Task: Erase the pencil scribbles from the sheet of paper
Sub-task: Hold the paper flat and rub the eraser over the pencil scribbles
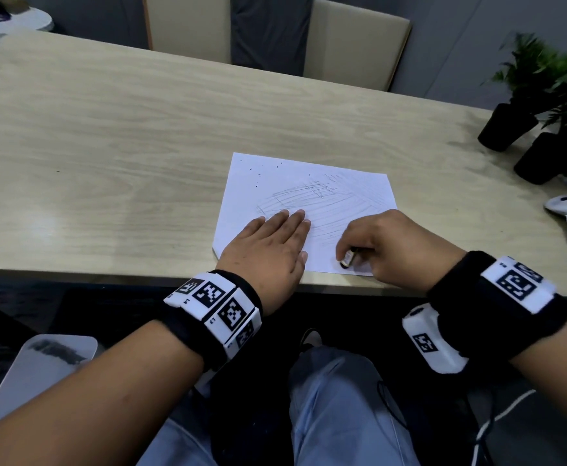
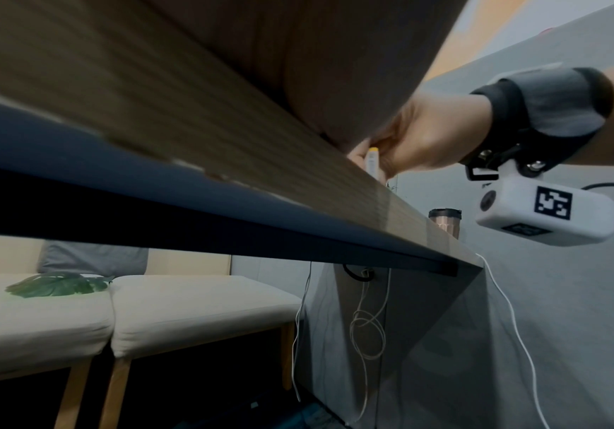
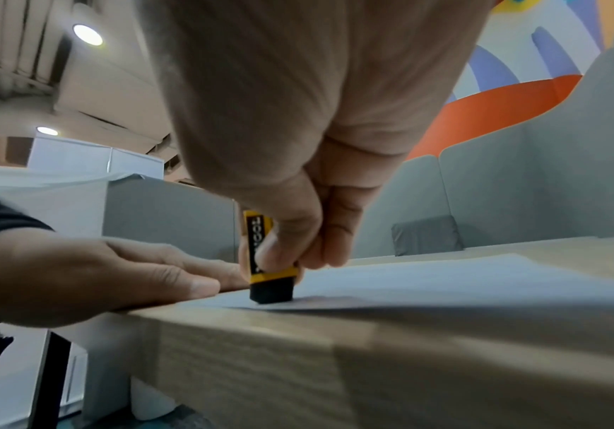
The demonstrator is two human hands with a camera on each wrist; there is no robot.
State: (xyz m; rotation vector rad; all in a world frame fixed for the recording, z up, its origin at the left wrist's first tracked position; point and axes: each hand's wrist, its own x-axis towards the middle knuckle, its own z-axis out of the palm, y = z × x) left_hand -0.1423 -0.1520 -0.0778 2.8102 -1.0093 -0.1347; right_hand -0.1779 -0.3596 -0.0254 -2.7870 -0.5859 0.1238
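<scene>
Right hand [image 1: 388, 243] pinches eraser [image 3: 269, 272] upright on paper [image 1: 309, 196].

Your left hand [image 1: 268, 250] covers the lower left part of the sheet [image 1: 275, 183], so any pencil marks beneath it stay unseen. Your right hand [image 1: 386, 240] hides most of the eraser [image 1: 347, 258] from the head view; only its end shows below the grip. In the right wrist view, your thumb blocks part of the lettering on the eraser's yellow sleeve [image 3: 261, 243]; unreadable. The left wrist view is largely filled by the blurred surface [image 2: 151, 101] edge. The potted plants [image 1: 544, 95] are blurred and cut off at the right edge.
</scene>
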